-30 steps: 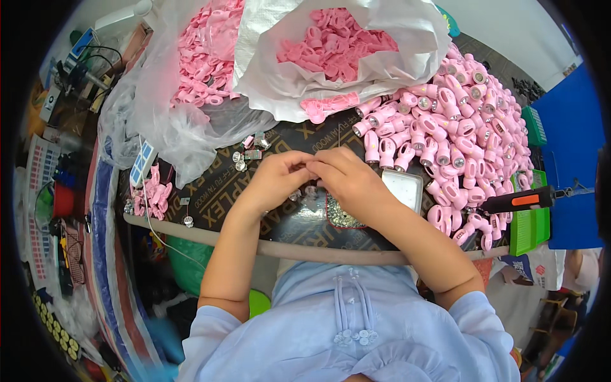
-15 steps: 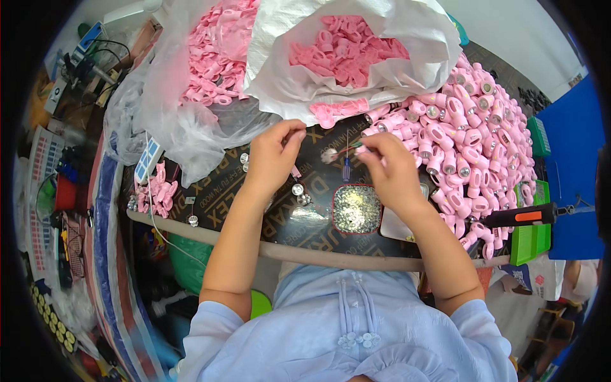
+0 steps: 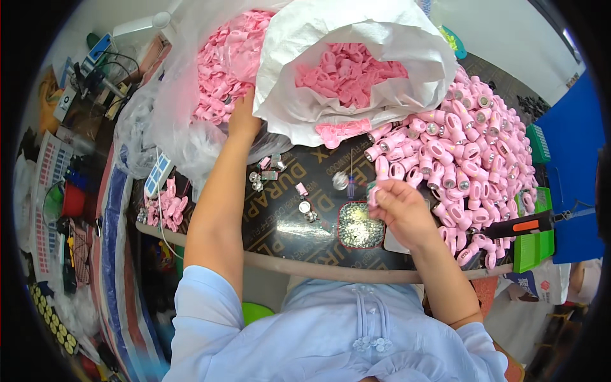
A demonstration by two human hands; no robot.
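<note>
My left hand (image 3: 244, 118) reaches to the far left, at the edge of a clear plastic bag (image 3: 188, 137) heaped with pink plastic parts (image 3: 232, 57). Its fingers are hidden among the parts and the bag's edge. My right hand (image 3: 404, 210) pinches a small pink plastic piece with a bit of green on it (image 3: 373, 193). It hovers beside a red-rimmed tray (image 3: 339, 229) of tiny metal pieces. Left of that hand are a clear round piece (image 3: 340, 181) and a screwdriver with a blue handle (image 3: 351, 186).
A white sack (image 3: 280, 95) of pink parts stands at the back. Pink flashlight-like units (image 3: 458, 159) pile up on the right, near a green basket (image 3: 533, 235) and a black-and-orange tool (image 3: 519, 225). Small lamp assemblies (image 3: 305, 207) lie mid-table; pink pieces (image 3: 167, 207) sit at left.
My left hand has moved from mid-table up and away to the bag of pink parts. My right hand has come down and nearer, turning, with the small piece pinched in it.
</note>
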